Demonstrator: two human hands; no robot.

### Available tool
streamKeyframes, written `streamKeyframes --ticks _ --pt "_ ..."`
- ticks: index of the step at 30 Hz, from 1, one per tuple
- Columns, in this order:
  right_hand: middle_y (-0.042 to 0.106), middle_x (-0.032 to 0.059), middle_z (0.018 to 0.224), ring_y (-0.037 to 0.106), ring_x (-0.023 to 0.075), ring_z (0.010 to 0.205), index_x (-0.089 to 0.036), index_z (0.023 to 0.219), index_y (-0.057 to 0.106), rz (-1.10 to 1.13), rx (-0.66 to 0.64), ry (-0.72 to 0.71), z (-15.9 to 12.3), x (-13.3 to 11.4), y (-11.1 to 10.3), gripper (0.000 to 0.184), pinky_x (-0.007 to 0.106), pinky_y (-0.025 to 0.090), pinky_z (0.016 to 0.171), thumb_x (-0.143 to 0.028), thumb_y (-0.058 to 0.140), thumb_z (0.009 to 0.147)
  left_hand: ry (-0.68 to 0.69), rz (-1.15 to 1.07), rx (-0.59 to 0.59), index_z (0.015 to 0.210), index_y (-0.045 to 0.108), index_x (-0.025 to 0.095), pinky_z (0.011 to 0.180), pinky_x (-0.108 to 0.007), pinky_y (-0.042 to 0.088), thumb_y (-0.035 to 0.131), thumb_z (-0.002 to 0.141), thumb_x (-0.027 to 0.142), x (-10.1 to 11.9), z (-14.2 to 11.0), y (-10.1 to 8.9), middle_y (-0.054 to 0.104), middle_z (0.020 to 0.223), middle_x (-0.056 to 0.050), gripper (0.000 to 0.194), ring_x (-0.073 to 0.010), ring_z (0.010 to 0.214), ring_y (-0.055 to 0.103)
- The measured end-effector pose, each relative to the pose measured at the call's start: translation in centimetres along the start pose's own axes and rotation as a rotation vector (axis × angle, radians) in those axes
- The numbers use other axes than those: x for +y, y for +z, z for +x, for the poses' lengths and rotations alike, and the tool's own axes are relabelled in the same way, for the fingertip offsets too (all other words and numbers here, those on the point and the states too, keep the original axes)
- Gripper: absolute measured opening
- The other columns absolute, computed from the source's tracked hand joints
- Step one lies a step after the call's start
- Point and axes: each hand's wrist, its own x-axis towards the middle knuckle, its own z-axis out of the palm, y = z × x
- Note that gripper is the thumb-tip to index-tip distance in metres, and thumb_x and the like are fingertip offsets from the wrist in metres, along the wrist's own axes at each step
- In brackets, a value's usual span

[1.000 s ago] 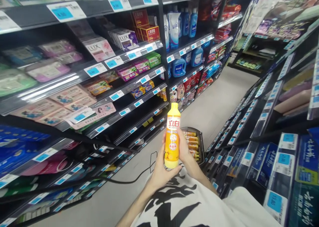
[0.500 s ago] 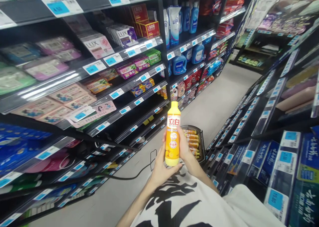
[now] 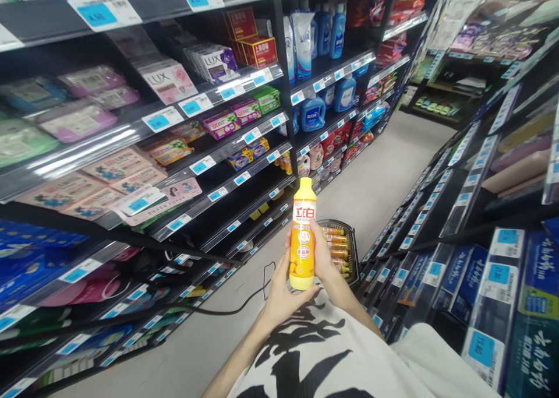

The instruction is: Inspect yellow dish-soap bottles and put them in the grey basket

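Note:
A yellow dish soap bottle with a yellow cap and red lettering stands nearly upright in front of my chest, its label facing me. My left hand is closed around its lower left side, the thumb reaching across below the base. On the bottle's right side my right hand also grips it; its fingers behind the bottle are hidden. Just beyond my right forearm, a dark basket on the floor holds several similar yellow bottles, partly covered by my hand.
Shelves on the left carry soap boxes, blue detergent bottles and other packs. A black strap or cable runs from the left shelves toward me. Closely stocked shelves line the right side. The grey aisle floor stretches ahead to another display.
Both hands keep the same grip on the bottle, which has hardly moved. The view has shifted very slightly.

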Motion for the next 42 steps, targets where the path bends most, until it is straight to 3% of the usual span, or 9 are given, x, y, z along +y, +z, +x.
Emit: streamKeyframes --ticks 15,21,29,42 --pt "0.071 0.0039 0.07 0.069 0.0196 0.062 -0.018 0.096 0.065 -0.017 0.008 -0.052 0.1 -0.2 0.5 0.047 0.027 0.056 0.051 -0.063 0.066 0.083 -0.044 -0.01 -0.01 0.152 0.04 0.019 0.115 -0.049 0.042 0.083 0.073 0.042 -0.2 0.1 0.0 0.053 0.148 -0.017 0.092 -0.035 0.137 0.052" --pt "0.07 0.0045 0.068 0.07 0.0206 0.067 -0.017 0.089 0.065 -0.029 0.017 -0.06 -0.1 -0.4 0.6 0.043 0.027 0.057 0.052 -0.06 0.065 0.084 -0.018 -0.02 -0.011 0.153 0.038 0.02 0.113 -0.049 0.044 0.082 0.075 0.04 -0.1 0.2 0.0 0.054 0.147 -0.017 0.092 -0.0341 0.134 0.055" --pt "0.071 0.0064 0.072 0.07 0.0208 0.067 -0.017 0.086 0.067 0.025 0.021 0.005 0.4 0.1 -0.4 0.064 0.029 0.057 0.053 -0.078 0.049 0.086 -0.032 -0.008 -0.013 0.154 0.036 0.02 0.117 -0.052 0.04 0.083 0.074 0.038 -0.5 0.1 0.0 0.049 0.152 -0.018 0.095 -0.0362 0.141 0.048" --pt "0.068 0.0043 0.062 0.067 0.0176 0.058 -0.016 0.087 0.069 0.023 0.005 0.053 0.5 -0.1 -0.4 0.064 0.026 0.057 0.054 -0.076 0.048 0.089 -0.069 -0.022 -0.014 0.155 0.034 0.019 0.116 -0.05 0.042 0.083 0.074 0.038 -1.3 -0.3 0.2 0.045 0.155 -0.019 0.097 -0.0354 0.14 0.049"
